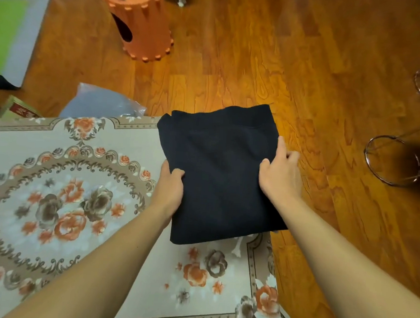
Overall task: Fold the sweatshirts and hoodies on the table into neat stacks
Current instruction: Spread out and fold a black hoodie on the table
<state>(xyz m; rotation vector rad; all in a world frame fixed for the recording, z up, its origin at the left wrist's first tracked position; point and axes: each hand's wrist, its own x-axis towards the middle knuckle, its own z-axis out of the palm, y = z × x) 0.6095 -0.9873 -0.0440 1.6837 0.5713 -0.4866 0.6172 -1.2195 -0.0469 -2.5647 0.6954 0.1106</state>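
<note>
A dark navy sweatshirt (218,169), folded into a thick rectangular bundle, sits at the far right corner of the table, its far edge and right side reaching out past the table's edge over the floor. Its near edge lies on the cloth.

The left hand (169,188) grips the bundle's left edge: the thumb curls over onto the top of the fabric while the fingers go underneath, out of sight. The left forearm runs up from the lower left of the view, bare, angled toward the bundle.

The right hand (281,173) clasps the right edge from the other side. Its thumb lies on the top face of the fabric, the index finger stretches forward along the edge, and the remaining fingers bend around the side. The right forearm comes in from the lower right, also bare, so both arms converge on the garment.

The table is covered by a beige floral tablecloth (59,198) with orange and brown roses and an ornate border. Beyond it, on the glossy wooden plank floor (260,58), stands an orange ribbed plastic stool (141,27) with an oval cutout. A clear plastic bag (98,102) lies just past the table's far edge.
</note>
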